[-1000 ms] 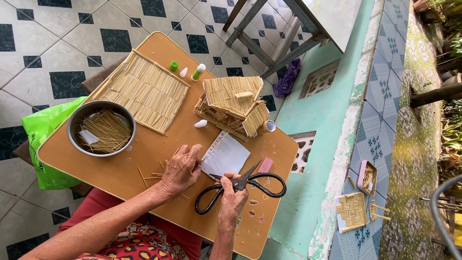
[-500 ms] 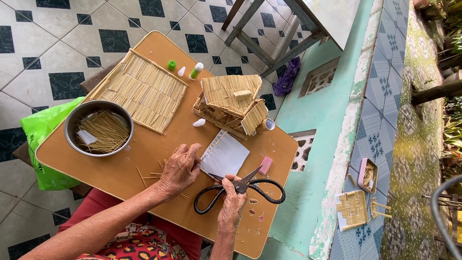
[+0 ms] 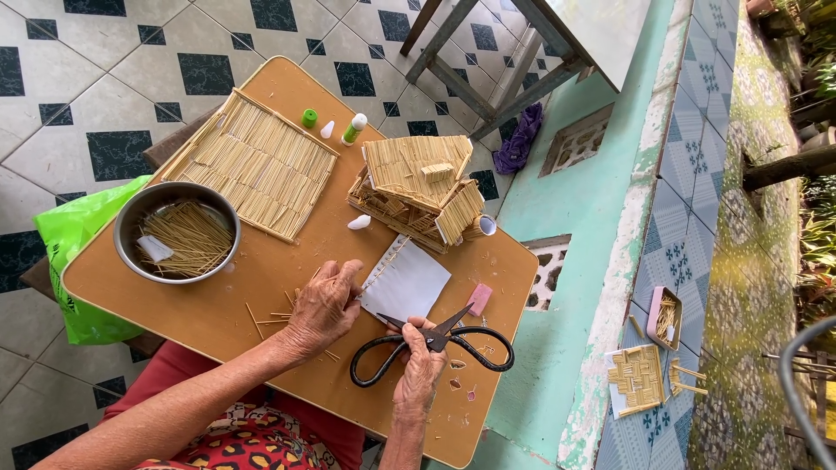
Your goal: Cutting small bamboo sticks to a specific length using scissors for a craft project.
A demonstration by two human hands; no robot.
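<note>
- Black-handled scissors (image 3: 433, 345) are gripped by the right hand (image 3: 421, 370), the fingers closed about the handles just behind the pivot, the blades pointing up and right toward a small pink block (image 3: 479, 298).
- Compared with a second ago, the scissors are seen a little lower and nearer the front edge of the wooden board (image 3: 261, 287), with the long loops spread out on either side of the hand; the shift is slight.
- A white sheet (image 3: 407, 283), edged with a row of thin sticks along its upper left side, is pressed flat by the left hand (image 3: 324, 306), whose fingers are curled down over the sheet's left corner. That hand has hardly moved across the three pictures.
- The work in hand is judged to be at a holding stage: the sheet is pinned and the scissors are held beside its lower edge, but no cut is shown under way.
- Loose sticks (image 3: 274, 315) are scattered on the board just left of the left hand.
- A metal bowl (image 3: 178, 231) holding more sticks is set at the board's left end, with a green bag (image 3: 71, 261) under it.
- A flat stick mat (image 3: 252, 163) and a small stick house (image 3: 416, 190) are set farther back, with a green-capped glue bottle (image 3: 353, 129) between them.
</note>
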